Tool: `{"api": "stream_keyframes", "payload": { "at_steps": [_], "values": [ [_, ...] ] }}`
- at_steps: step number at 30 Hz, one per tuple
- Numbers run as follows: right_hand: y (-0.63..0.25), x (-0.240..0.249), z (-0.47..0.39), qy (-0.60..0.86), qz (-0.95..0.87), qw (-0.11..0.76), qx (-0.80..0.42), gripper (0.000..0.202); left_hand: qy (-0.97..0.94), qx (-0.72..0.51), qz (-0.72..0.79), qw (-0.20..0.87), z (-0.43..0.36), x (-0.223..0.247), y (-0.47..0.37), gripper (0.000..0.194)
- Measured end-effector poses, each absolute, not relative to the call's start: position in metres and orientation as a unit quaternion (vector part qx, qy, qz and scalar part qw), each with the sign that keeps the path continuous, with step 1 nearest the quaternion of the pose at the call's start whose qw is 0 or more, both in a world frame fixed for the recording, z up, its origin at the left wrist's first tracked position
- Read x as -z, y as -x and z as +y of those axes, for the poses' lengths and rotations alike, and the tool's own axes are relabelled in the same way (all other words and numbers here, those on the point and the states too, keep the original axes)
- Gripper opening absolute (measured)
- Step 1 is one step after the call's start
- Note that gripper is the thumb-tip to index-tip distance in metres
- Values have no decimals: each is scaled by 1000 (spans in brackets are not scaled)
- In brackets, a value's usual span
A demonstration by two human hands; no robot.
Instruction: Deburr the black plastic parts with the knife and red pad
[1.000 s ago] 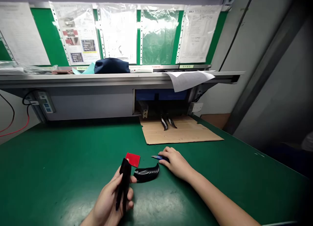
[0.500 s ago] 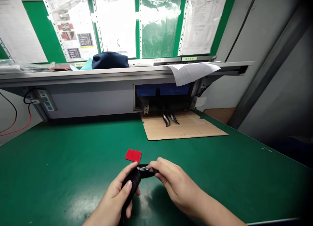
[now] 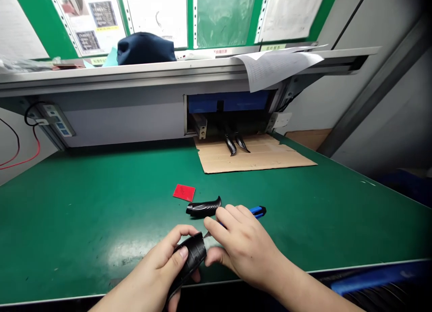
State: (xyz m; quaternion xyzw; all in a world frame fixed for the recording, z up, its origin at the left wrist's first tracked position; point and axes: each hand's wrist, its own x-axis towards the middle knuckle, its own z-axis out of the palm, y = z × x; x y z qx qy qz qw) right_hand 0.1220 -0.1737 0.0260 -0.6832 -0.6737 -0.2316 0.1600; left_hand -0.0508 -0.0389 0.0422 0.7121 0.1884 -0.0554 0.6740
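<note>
My left hand grips a curved black ribbed plastic part near the table's front edge. My right hand holds a blue-handled knife, its blade tip touching the top edge of that part. A second curved black part lies on the green table just beyond my hands. A small red square lies flat behind it.
A cardboard sheet lies at the back with two more black curved parts on it, below an opening under the shelf. On the shelf are a dark blue pouch and an overhanging paper sheet. A power strip is mounted left.
My hands have drawn back toward the front edge with the black part. The right hand now holds the knife against it. The second black part lies free on the table. The view tilted down.
</note>
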Motion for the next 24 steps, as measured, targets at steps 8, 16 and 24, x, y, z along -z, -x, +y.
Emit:
{"api": "stream_keyframes", "payload": {
  "at_steps": [8, 16, 24],
  "values": [
    [-116, -20, -180, 714, -654, 131, 211, 53, -714, 85, 201, 666, -46, -49, 52, 41],
    [-115, -14, -183, 727, -647, 130, 191, 41, -735, 70, 230, 634, -55, -49, 45, 44],
    [-119, 1, -181, 732, -650, 128, 160, 39, -777, -11, 234, 584, -60, -42, 41, 34]
  ]
}}
